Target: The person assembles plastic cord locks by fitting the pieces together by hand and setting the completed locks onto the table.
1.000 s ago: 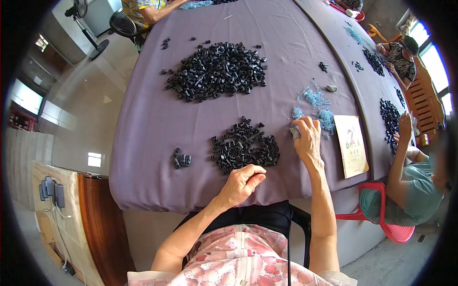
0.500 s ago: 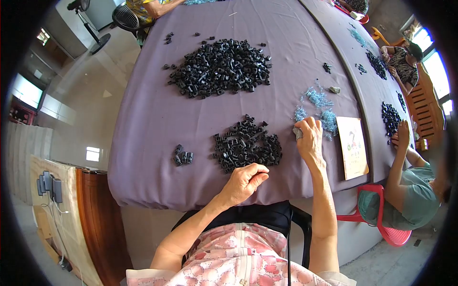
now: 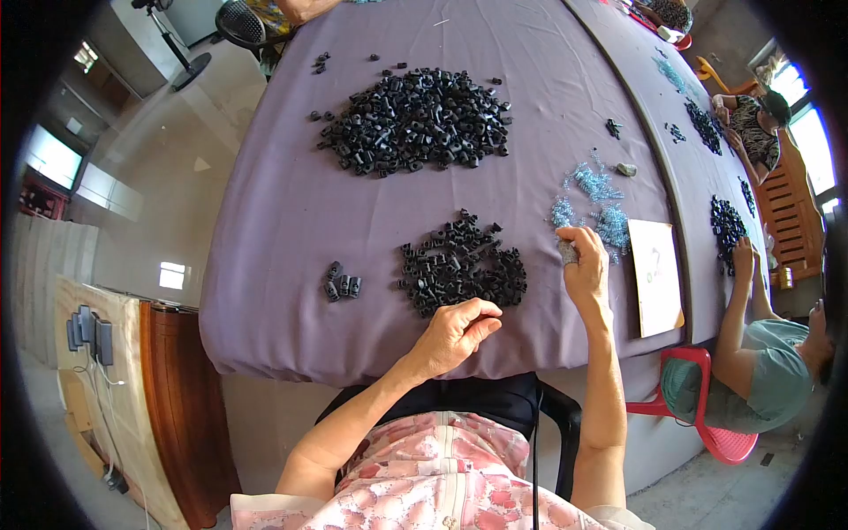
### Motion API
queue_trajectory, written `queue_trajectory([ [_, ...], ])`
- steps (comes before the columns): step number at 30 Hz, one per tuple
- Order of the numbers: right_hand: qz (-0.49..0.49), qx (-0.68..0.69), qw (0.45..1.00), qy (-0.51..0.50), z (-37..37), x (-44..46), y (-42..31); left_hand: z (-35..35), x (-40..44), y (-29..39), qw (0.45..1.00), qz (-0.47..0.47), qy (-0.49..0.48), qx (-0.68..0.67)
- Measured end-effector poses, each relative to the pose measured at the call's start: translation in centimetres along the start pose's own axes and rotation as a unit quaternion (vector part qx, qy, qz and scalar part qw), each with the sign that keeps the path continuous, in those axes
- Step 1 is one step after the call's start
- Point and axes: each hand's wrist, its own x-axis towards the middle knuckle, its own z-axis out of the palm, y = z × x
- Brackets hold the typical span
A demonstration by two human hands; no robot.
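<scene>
Purple cloth (image 3: 283,212) underlies left hand (image 3: 450,337) and right hand (image 3: 589,276), fingers (image 3: 474,309) curled, any grip unclear.

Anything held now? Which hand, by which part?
Cannot be told: the bare left hand is curled, hiding any small piece; the bare right hand is at the grey stone-like lump, grip unclear.

Two large heaps of black pieces (image 3: 417,124) near centre, one booklet (image 3: 655,281) at right, one red chair (image 3: 735,446) lower right.
</scene>
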Motion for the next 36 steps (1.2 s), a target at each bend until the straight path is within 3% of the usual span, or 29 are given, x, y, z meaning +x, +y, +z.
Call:
queue_trajectory([
  [3,0.050,0.055,0.997,-0.022,-0.3,-0.4,-1.6,0.0,0.0,0.3,1.000,0.001,0.007,-0.002],
  [6,0.066,0.143,0.985,-0.063,-0.6,-1.5,-2.9,0.2,0.2,0.0,0.995,0.091,0.029,0.037],
  [10,0.069,0.238,0.957,-0.150,-0.7,-4.3,-5.2,0.1,-0.1,0.5,0.999,-0.003,0.039,-0.009],
  [14,0.119,0.247,0.937,-0.215,-0.4,-6.2,-6.7,0.2,0.1,-0.1,0.994,0.090,0.042,0.041],
  [17,0.204,0.385,0.869,-0.233,0.1,-7.0,-6.3,0.2,0.1,-0.3,0.995,0.077,0.054,0.023],
  [19,0.206,0.389,0.863,-0.249,0.2,-7.2,-6.1,0.6,-0.1,0.4,0.996,0.027,0.078,-0.034],
  [20,0.208,0.390,0.859,-0.257,0.3,-7.2,-6.1,0.3,0.0,0.4,0.996,0.067,0.064,0.016],
  [26,0.237,0.446,0.829,-0.241,0.6,-7.5,-6.2,0.5,0.0,-0.1,0.993,0.086,0.067,0.047],
  [32,0.224,0.460,0.832,-0.216,0.9,-7.8,-6.5,0.1,0.1,0.7,0.998,0.027,0.027,0.055],
  [35,0.220,0.400,0.867,-0.200,1.0,-8.1,-6.2,0.1,0.1,0.5,0.998,0.027,0.036,0.040],
  [36,0.193,0.342,0.903,-0.177,0.8,-7.9,-6.1,0.1,0.1,0.3,0.998,0.026,0.036,0.038],
])
